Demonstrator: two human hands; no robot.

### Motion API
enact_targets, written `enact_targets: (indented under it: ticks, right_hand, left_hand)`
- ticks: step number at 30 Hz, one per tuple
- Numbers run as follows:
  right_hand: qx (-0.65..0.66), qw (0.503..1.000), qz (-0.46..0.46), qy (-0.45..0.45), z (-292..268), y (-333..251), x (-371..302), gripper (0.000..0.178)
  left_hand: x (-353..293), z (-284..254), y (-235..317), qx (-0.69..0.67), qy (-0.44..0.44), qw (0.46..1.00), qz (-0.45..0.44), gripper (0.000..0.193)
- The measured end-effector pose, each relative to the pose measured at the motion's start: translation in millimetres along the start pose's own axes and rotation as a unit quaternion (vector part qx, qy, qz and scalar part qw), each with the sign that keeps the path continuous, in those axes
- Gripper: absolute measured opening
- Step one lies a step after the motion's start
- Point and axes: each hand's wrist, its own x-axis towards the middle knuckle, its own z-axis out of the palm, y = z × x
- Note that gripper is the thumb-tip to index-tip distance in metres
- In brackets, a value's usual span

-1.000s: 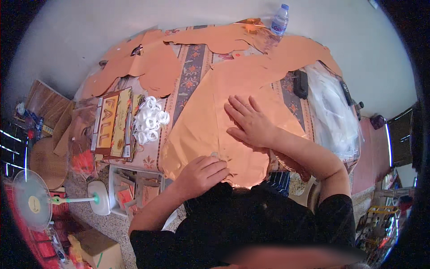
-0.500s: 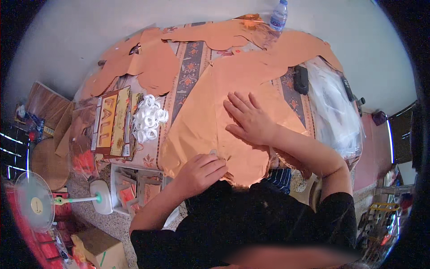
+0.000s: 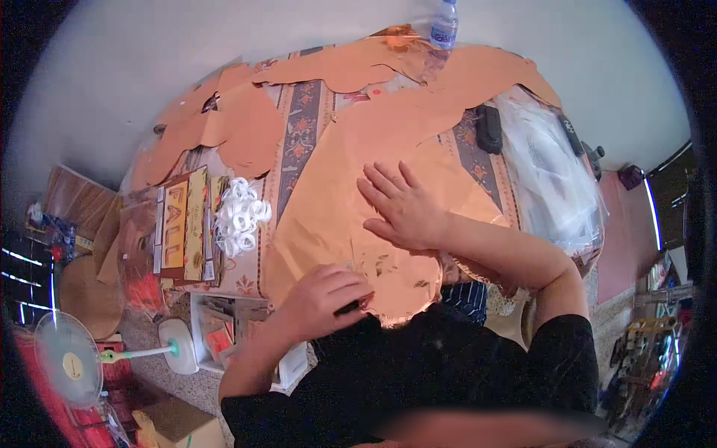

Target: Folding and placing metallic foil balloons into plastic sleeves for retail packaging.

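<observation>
A large flat sheet of copper-coloured foil [image 3: 314, 201] with curved edges lies over the middle of the table and reaches down to my black shirt. My right hand [image 3: 409, 213] is open, its palm and spread fingers resting flat on the foil. At the foil's lower left edge, my left hand [image 3: 321, 302] is closed, fingers curled and their tips close to the thumb. Whatever is pinched there is too small or hidden to make out. Below the right hand, the foil [image 3: 399, 287] looks wrinkled and shiny.
White ribbon rolls [image 3: 240, 216] lie left of the foil, beside printed card packs [image 3: 183, 228]. More foil shapes [image 3: 254, 134] cover the far side. A water bottle [image 3: 444, 33], a black device [image 3: 489, 129] and clear plastic bags [image 3: 549, 172] also sit there. A fan [image 3: 71, 362] stands lower left.
My left hand has slid down toward my body, off the spot on the foil where its fingertips rested. The right hand stays flat on the foil. The whole view has shifted slightly.
</observation>
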Motion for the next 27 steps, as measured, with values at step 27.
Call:
enact_targets:
  ticks: [27]
  right_hand:
    - [-0.013,1.000,0.015,0.006,3.0,-3.1,-1.1,0.066]
  left_hand:
    - [121.5,-24.7,-155.0,0.214,0.128,0.966,-0.076,0.018]
